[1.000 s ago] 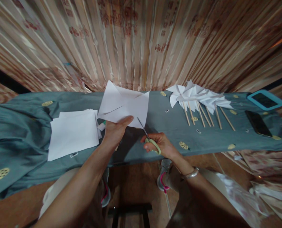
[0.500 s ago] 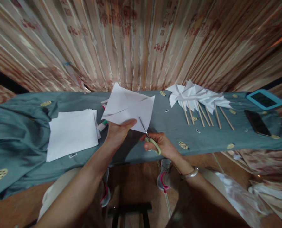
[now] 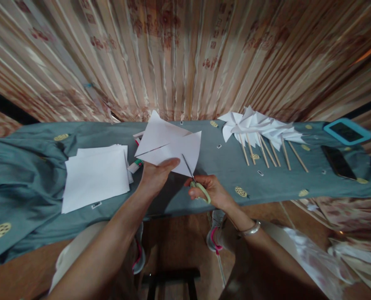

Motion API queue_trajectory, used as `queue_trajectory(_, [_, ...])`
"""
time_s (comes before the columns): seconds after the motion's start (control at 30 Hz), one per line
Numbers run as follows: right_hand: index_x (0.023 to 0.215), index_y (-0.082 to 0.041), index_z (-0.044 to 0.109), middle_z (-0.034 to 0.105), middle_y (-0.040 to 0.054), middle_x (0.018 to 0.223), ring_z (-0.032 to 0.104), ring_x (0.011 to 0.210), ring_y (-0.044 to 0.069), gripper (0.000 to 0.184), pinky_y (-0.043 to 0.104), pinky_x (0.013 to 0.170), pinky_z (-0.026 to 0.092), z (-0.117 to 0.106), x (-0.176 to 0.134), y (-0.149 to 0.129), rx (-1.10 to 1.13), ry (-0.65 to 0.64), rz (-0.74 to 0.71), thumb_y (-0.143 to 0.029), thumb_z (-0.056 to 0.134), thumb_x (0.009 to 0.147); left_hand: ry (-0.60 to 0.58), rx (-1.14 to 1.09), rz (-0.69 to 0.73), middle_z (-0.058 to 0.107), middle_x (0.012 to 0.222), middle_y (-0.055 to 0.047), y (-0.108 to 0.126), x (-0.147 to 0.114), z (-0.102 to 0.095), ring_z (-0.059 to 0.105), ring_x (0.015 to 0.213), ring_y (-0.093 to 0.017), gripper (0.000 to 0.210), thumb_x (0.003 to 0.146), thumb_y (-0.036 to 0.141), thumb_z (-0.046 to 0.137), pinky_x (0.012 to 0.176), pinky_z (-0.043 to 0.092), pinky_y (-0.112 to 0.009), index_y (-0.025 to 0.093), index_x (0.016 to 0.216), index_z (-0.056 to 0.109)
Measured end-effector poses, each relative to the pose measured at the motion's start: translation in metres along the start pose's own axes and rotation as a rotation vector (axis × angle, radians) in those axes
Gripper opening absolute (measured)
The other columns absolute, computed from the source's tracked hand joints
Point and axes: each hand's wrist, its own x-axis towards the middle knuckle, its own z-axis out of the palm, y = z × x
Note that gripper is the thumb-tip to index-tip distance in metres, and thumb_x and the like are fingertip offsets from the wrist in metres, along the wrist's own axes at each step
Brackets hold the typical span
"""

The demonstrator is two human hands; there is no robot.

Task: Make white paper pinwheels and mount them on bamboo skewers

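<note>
A square sheet of white paper (image 3: 177, 146) is held above the cloth-covered table (image 3: 223, 171), between a stack of blank paper (image 3: 96, 177) and a row of paper pinwheels (image 3: 260, 125). It is gripped at its near edge by the left hand (image 3: 156, 177), the thumb being laid on top; the other fingers are hidden beneath, so the sheet is judged to be pinched between them. Light-green-handled scissors (image 3: 194, 181) are grasped by the right hand (image 3: 212, 187), its fingers curled about the loops, and a blade is run in from the near right corner; whether the blades are parted cannot be told. Two slits are seen to be made already, from the left corner and the far right one; whether the far left corner is cut cannot be made out. The near right slit appears to be under way. On this sheet no folding or mounting is yet done, whereas several pinwheels are already fixed to wooden sticks (image 3: 263, 150). No cuts can be seen on the stack's top sheet.
</note>
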Motion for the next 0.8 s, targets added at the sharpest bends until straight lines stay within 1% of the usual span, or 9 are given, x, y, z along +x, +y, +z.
queue_trajectory(0.1, [0.079,-0.015,0.07,0.061,-0.0027,0.055,0.051,0.049,0.007,0.046,0.02,0.049,0.04,-0.0005,0.0002,-0.0008,-0.008,-0.01,-0.018,-0.051,0.084,0.054,-0.022,-0.012,0.027,0.073,0.087,-0.008,-0.0018,-0.0001,0.0013,0.068,0.086,-0.025,0.038,0.049,0.023,0.079,0.082,0.055,-0.039,0.014,0.084,0.065])
queue_trajectory(0.2, [0.082,-0.015,0.07,0.061,-0.0026,0.056,0.05,0.049,0.008,0.048,0.02,0.049,0.04,-0.0009,0.0006,-0.0015,-0.02,-0.017,-0.021,-0.053,0.082,0.057,-0.025,-0.025,0.038,0.073,0.093,-0.008,-0.0027,0.0002,0.0018,0.067,0.085,-0.024,0.039,0.05,0.023,0.078,0.083,0.054,-0.038,0.015,0.086,0.065])
queue_trajectory(0.33, [0.08,-0.013,0.07,0.06,-0.0023,0.055,0.05,0.049,0.008,0.049,0.02,0.048,0.039,-0.0002,0.0007,-0.0032,-0.006,-0.006,-0.004,-0.052,0.084,0.053,-0.04,-0.038,-0.007,0.072,0.091,-0.009,-0.0034,0.0009,0.001,0.067,0.084,-0.023,0.036,0.051,0.023,0.078,0.082,0.054,-0.038,0.014,0.084,0.064])
queue_trajectory(0.47, [0.076,-0.014,0.07,0.06,-0.0029,0.052,0.05,0.047,0.007,0.048,0.02,0.047,0.038,0.001,-0.0001,-0.0063,0.022,0.007,0.012,-0.051,0.086,0.049,-0.051,-0.058,0.009,0.072,0.092,-0.008,-0.0036,0.0004,0.0004,0.067,0.083,-0.023,0.039,0.05,0.024,0.079,0.081,0.054,-0.037,0.015,0.086,0.064])
queue_trajectory(0.63, [0.071,-0.014,0.069,0.06,-0.004,0.049,0.049,0.045,0.006,0.047,0.019,0.046,0.037,0.0025,-0.0006,-0.009,0.039,0.023,0.041,-0.049,0.088,0.045,-0.035,-0.065,0.0,0.072,0.092,-0.008,-0.0018,-0.0018,0.0007,0.067,0.082,-0.022,0.036,0.051,0.022,0.079,0.08,0.055,-0.036,0.014,0.083,0.065])
queue_trajectory(0.8, [0.07,-0.015,0.069,0.06,-0.0041,0.051,0.052,0.046,0.007,0.047,0.019,0.046,0.04,0.0031,0.0001,-0.0085,0.055,0.024,0.054,-0.049,0.088,0.044,-0.049,-0.044,-0.041,0.073,0.089,-0.01,-0.0005,-0.0023,0.0006,0.068,0.085,-0.026,0.031,0.05,0.024,0.079,0.082,0.056,-0.039,0.014,0.075,0.065])
